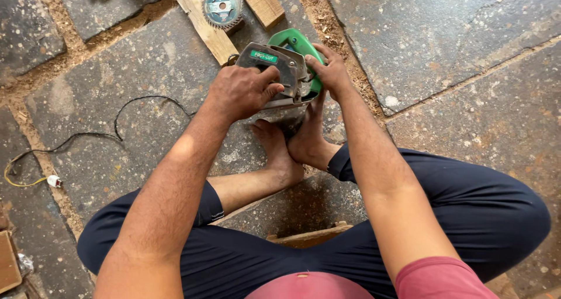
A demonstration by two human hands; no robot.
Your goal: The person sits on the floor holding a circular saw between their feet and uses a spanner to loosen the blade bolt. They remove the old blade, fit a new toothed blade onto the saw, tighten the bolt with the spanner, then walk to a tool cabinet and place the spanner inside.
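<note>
Between both hands' fingers (266,80), circular saw (280,65).

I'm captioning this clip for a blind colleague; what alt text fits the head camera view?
A person seated on a stone-slab floor grips a green-handled circular saw with a grey metal guard in the left hand and right hand, bracing it with bare feet. A loose toothed round saw blade lies on pale wooden planks beyond; a black cable trails left.

green rectangular label (264,56), on saw's guard (274,65)
</note>
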